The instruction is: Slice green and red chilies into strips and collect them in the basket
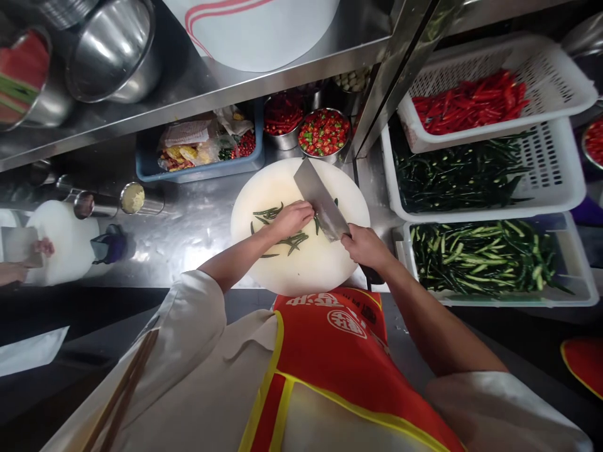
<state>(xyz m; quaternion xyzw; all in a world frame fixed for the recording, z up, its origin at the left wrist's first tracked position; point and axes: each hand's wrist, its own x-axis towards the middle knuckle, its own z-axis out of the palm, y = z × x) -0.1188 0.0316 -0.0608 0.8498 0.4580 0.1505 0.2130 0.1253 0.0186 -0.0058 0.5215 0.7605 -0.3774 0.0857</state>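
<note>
A round white cutting board (301, 276) lies on the steel counter under both hands. My right hand (368, 247) is wrapped round the handle of a broad cleaver (323, 201), its blade slanting up and left over the board. Beside the blade, the fingers of my left hand (296, 218) are curled and pressed down on a green chili (316, 225), which is mostly hidden by the hand and the blade. Several more slender green chilies (294, 242) are scattered on the board around the left hand.
To the right are white baskets of red chilies (475, 103) and dark green chilies (456, 172), plus a tub of split green chilies (485, 251). A bowl of chopped chilies (324, 133) and a blue bin (202, 169) stand behind. A co-worker's hand (12, 273) is far left.
</note>
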